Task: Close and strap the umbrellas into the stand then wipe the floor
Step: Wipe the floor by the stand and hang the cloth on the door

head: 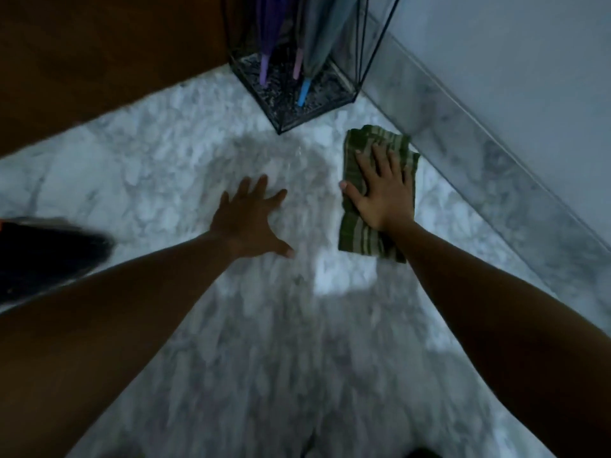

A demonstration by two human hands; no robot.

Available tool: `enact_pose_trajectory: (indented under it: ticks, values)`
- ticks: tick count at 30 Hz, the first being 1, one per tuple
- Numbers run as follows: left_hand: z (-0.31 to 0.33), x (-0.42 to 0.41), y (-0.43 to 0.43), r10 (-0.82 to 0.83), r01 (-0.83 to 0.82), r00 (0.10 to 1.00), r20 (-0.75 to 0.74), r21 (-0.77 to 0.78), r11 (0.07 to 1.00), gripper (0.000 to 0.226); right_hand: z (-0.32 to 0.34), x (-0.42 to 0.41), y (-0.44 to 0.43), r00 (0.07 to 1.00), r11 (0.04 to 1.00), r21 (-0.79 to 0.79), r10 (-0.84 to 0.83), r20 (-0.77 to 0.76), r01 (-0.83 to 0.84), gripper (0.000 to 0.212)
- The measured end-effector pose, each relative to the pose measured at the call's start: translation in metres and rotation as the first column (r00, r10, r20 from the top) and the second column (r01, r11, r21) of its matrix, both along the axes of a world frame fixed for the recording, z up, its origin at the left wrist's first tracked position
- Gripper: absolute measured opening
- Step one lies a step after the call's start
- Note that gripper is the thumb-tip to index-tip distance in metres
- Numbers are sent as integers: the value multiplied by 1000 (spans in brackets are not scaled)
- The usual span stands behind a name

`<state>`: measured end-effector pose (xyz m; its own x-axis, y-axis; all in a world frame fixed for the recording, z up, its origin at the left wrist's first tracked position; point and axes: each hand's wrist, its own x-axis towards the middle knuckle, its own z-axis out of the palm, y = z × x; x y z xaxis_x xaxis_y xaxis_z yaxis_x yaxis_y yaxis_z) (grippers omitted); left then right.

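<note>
Cloth, green and striped, lies flat on the marble floor under my right hand, fingers spread, palm pressing it. My left hand is splayed, empty, just beside. Beyond, closed umbrellas stand in the wire stand.

brown wooden surface at upper left, marble skirting below pale wall, dark blurred object at left edge

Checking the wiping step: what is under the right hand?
The right hand lies flat, fingers spread, on a folded green striped cloth on the marble floor. The floor beneath the cloth is covered, so wetness there cannot be seen.
</note>
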<state>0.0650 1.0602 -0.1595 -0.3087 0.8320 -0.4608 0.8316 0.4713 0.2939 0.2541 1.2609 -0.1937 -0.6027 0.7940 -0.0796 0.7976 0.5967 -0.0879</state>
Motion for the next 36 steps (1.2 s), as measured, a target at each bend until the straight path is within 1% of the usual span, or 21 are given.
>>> enact_pose_trajectory:
  ticks: [4,8,10,13,15,17,18,20,25,28,31,36]
  values:
    - [13,4,7,23,-22,1000,1,-63,998,129,4,35,14,984,984,-7,-178,-2,177,75]
    - [18,9,16,-21,13,997,-73,-119,993,131,4,72,-8,945,945,-14,-326,-11,326,75]
    - [19,12,19,-39,24,993,-110,-129,991,131,3,92,-22,907,907,-17,-421,-17,421,75]
    - [18,12,17,-59,41,985,-162,-109,993,130,3,113,-43,825,824,-35,-565,-8,565,76]
    - [17,12,10,-54,38,984,-169,-93,995,128,2,117,-59,764,764,-43,-645,-12,644,75]
    - [15,11,4,-34,20,986,-161,-85,996,126,0,108,-75,727,727,-33,-686,-13,686,76]
    - [14,11,2,-25,12,988,-150,-85,996,126,-1,100,-83,723,723,-25,-691,-5,691,77]
    - [13,10,1,-14,4,992,-125,-86,996,125,-3,81,-97,745,745,-7,-667,19,667,79]
    - [14,9,6,-33,18,990,-138,-105,994,126,-2,31,-120,865,865,-25,-501,18,501,77]
    - [15,9,4,-40,28,990,-134,-93,995,125,-1,11,-117,913,912,-48,-409,-13,408,76]
    - [13,3,-2,-39,35,993,-111,-42,998,121,-1,-2,-100,929,928,-58,-369,-25,367,77]
    - [3,-14,-18,-42,46,998,-55,72,996,112,0,-41,-68,928,928,-53,-371,-18,370,77]
